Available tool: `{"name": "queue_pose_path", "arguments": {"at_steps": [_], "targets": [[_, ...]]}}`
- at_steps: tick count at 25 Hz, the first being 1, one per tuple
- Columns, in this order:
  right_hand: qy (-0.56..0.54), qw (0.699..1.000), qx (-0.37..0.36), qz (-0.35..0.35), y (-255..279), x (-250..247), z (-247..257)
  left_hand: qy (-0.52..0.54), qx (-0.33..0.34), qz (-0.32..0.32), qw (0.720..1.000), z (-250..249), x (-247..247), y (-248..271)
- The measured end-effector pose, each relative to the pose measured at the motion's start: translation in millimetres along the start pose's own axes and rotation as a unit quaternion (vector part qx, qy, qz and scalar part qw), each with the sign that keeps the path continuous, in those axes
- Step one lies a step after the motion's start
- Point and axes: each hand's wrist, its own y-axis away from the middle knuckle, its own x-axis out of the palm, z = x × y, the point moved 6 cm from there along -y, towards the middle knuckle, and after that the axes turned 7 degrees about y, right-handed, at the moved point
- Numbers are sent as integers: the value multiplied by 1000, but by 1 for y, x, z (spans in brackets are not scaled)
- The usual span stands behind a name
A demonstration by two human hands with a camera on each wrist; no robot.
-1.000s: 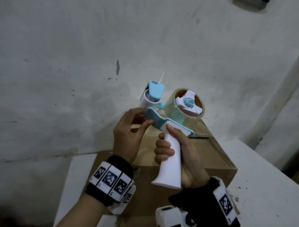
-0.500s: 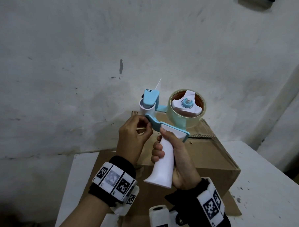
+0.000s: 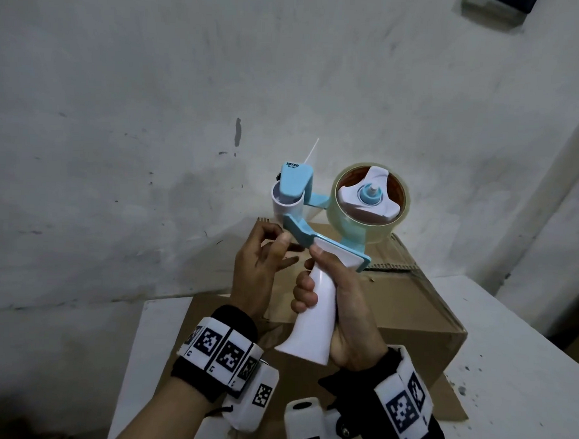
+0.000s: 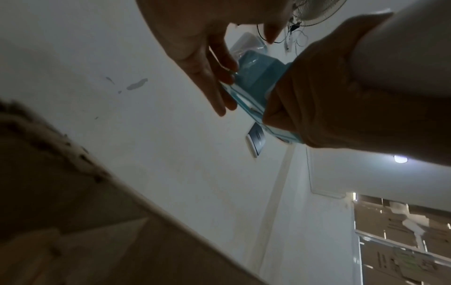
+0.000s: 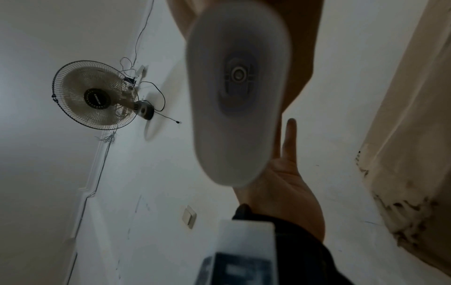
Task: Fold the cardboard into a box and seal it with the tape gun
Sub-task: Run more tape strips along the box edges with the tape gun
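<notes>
Since a second ago your left hand [image 3: 258,267] has dropped below the tape gun [image 3: 327,241], fingers loosely spread beside its blue frame. Your right hand [image 3: 340,308] grips the white handle, above the cardboard box [image 3: 410,311].

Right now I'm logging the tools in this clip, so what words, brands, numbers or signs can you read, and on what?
"JOYKO": on the blue guard at the front of the tape gun.
A smaller line beneath it: too small to read.
Square coded markers on both wristbands: patterns only, no words.
Print on the wall fan hub: blurred, unreadable.
Cardboard box: no print visible.
</notes>
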Motion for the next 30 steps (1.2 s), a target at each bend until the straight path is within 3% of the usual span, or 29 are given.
{"name": "queue_pose_path", "arguments": {"at_steps": [4,7,9,12,15,18,20,21,22,24,26,27,28,30], "targets": [[19,1000,-7,9,2,3,0,-85,46,44,994,-2,2,-3],[38,999,-2,1,2,1,-5,-104,66,34,992,-1,-4,-2],[46,999,-3,-9,0,-1,-8,-211,117,25,970,-6,-3,0],[61,998,-3,-27,-5,-7,-10,-400,215,6,891,-17,2,0],[93,995,-1,-38,-7,-20,-3,-544,322,40,774,-23,-2,-6],[145,988,-30,-52,-5,-35,3,-648,377,68,659,-33,-17,-12],[169,983,-47,-53,-4,-38,5,-664,411,82,620,-39,-24,-13],[169,983,-52,-43,-5,-36,7,-651,425,96,622,-40,-27,-13],[164,985,-53,-31,-5,-33,8,-624,434,109,641,-41,-32,-10],[159,986,-51,-17,-7,-30,12,-544,378,119,739,-36,-51,-4],[165,985,-50,-17,-10,-31,12,-438,240,69,863,-21,-72,-1],[168,985,-47,-17,-11,-32,10,-404,141,38,903,-3,-79,0],[170,984,-42,-17,-13,-31,7,-366,35,26,930,11,-79,3],[171,984,-32,-21,-16,-31,-1,-242,-145,81,956,40,-59,18]]}}
